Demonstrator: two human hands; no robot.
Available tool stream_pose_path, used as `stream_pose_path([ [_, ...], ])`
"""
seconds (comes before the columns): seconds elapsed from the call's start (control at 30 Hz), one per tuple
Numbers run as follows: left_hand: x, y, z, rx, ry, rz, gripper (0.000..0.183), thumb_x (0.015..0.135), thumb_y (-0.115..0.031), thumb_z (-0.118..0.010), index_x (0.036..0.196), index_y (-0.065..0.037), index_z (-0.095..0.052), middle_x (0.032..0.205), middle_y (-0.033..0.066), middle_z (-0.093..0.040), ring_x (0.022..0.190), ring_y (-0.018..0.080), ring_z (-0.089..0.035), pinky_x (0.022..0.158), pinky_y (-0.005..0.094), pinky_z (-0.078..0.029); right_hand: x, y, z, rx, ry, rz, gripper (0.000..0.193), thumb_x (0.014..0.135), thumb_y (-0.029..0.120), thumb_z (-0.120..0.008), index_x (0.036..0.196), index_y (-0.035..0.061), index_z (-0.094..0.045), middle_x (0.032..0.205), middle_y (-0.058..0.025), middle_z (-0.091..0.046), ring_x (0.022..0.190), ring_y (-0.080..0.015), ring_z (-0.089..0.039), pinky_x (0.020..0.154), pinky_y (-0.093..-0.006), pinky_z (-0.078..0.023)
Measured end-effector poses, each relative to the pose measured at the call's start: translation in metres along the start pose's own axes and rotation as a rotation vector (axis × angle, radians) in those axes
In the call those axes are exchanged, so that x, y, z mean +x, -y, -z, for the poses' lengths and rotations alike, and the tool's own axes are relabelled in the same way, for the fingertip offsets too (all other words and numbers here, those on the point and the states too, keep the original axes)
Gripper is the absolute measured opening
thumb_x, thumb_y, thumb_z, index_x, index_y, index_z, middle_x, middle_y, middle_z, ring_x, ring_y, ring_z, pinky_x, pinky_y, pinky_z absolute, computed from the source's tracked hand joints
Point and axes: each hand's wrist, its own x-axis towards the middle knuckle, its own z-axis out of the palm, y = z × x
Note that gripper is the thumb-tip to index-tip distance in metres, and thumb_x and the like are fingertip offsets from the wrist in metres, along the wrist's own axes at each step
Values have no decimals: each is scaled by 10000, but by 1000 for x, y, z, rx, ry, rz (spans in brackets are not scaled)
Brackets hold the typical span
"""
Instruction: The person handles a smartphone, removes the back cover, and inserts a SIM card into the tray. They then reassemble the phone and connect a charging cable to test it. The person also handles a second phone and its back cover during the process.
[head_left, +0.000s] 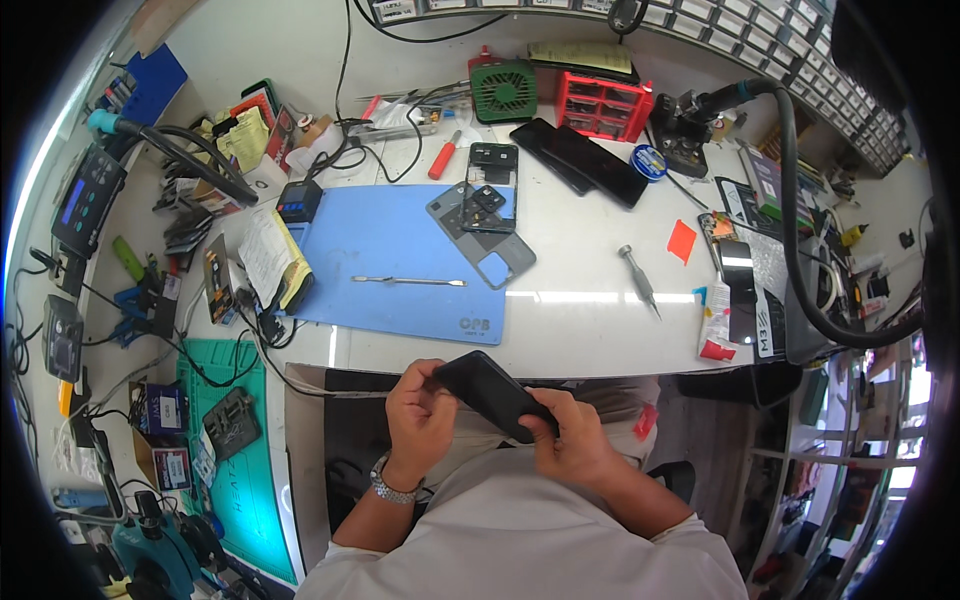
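Tilted in front of my body, just off the table's near edge, is a black smartphone [493, 396]. My left hand [418, 412] has its fingers curled at the phone's upper left end. At the lower right end my right hand [575, 432] grips it between thumb and fingers. A metal pry tool [408, 281] lies on the blue work mat [370, 235]. Beside it, at the mat's right edge, a grey phone back cover [490, 250] overlaps an opened phone frame [495, 165]. A grey screwdriver [638, 280] rests on the white tabletop to the right.
Two dark phones [580, 165] lie at the back, near a red drawer box [600, 105] and a green fan [503, 92]. A thick cable [790, 200] arches over the right side. Papers [270, 255] and wires crowd the left; a teal mat [250, 470] lies lower left.
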Motion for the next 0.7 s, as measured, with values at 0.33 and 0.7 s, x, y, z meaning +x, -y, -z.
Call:
stream_pose_path([
  [0.33, -1, -2, 0, 134, -46, -30, 306, 906, 76, -402, 1154, 16, -571, 872, 22, -640, 698, 55, -535, 612, 232, -465, 1, 3, -11, -15, -57, 126, 476, 885, -50, -787, 1326, -29, -609, 977, -233, -739, 819, -424, -745, 712, -473, -609],
  [0.7, 10, -20, -6, -148, 139, 28, 352, 1012, 75, -514, 1347, 65, -618, 1117, 109, -678, 932, 146, -698, 761, 333, -645, -1, 8, -7, 227, -261, -158, 387, 1021, 16, -715, 1388, -71, -632, 1167, -179, -785, 1034, -205, -765, 917, -328, -591],
])
